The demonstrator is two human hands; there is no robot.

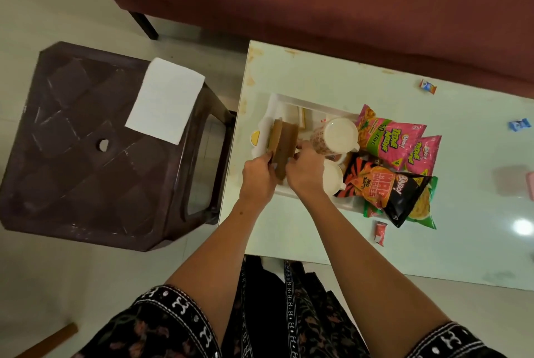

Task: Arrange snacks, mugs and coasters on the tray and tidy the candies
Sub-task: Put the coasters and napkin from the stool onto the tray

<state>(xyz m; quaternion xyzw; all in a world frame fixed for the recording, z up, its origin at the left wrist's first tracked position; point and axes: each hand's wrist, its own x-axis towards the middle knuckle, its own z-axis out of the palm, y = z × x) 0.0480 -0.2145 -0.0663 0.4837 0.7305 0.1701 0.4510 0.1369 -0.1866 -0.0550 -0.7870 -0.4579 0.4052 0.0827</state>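
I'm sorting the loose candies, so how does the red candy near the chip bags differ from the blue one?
The red candy lies near the table's front edge, just below the chip bags; the blue candy lies far right, apart from everything. The red one lies roughly upright in the picture, the blue one sideways. Both are small, wrapped and off the tray.

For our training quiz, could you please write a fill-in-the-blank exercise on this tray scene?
1. Both hands hold the brown ____ over the white tray.
2. The number of mugs on the tray is ____.
3. The sheet of paper lies on the dark ____.
4. The black Mad Angles packet partly covers a ____ packet.

Missing: coasters; two; stool; green
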